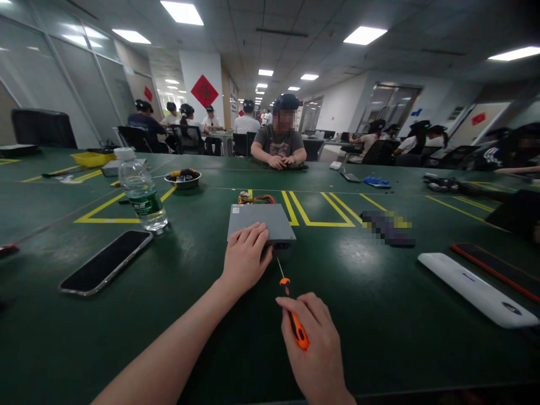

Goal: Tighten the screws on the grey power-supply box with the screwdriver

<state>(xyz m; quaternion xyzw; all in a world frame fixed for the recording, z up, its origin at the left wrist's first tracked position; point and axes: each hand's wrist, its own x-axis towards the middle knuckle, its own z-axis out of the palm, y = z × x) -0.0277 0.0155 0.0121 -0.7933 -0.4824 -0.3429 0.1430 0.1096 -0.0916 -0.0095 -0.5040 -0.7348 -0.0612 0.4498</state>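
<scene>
A grey metal computer power supply (274,219) lies on the green table in front of me, its bundle of coloured wires (257,198) at the far side. My left hand (247,253) holds the box, fingers over its top and thumb by the near face. In my right hand (314,337) is a screwdriver (299,329) with an orange and black handle. Its thin shaft points up toward the near face of the box; the tip appears just short of it, apart from the metal.
Left of the box are a phone (107,261), a water bottle (143,194) and a bowl of small parts (183,179). A white device (472,287) and a dark orange-edged bar (502,270) lie at the right. Across the table sits a person (279,138).
</scene>
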